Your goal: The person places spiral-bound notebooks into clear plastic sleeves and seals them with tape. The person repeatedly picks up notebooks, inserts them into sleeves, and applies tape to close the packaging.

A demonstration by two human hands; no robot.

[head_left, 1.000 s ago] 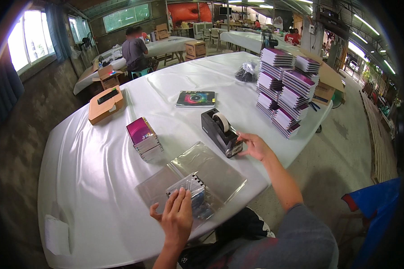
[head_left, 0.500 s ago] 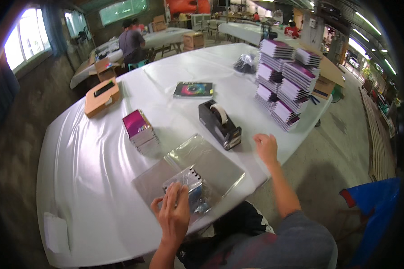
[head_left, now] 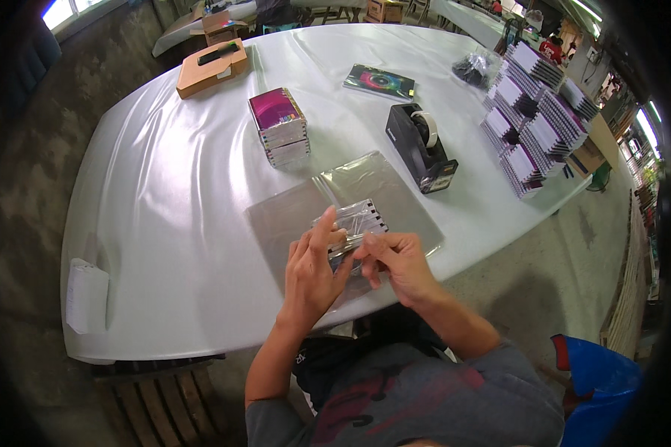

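Note:
A small bundle of spiral-bound notebooks (head_left: 365, 214) in clear plastic wrap lies near the table's front edge, on flat clear plastic sheets (head_left: 287, 216). My left hand (head_left: 313, 272) steadies the bundle from its left side, index finger raised and thumb pressed against the wrap. From the right, my right hand (head_left: 400, 267) pinches at the fold of the plastic; whether a piece of tape is between its fingertips is too small to tell. Both hands partly cover the bundle. Just beyond them stands a black tape dispenser (head_left: 417, 153) with a white roll.
Tall stacks of spiral notebooks (head_left: 537, 123) stand at the right. A shorter purple-topped notebook stack (head_left: 279, 127), a dark-covered book (head_left: 380, 82) and a cardboard box with a phone (head_left: 212, 67) sit farther back. White paper (head_left: 87, 296) lies at the left edge.
My right hand has come left from beside the tape dispenser to the wrapped bundle. My left hand has stayed on it. The view has tilted down.

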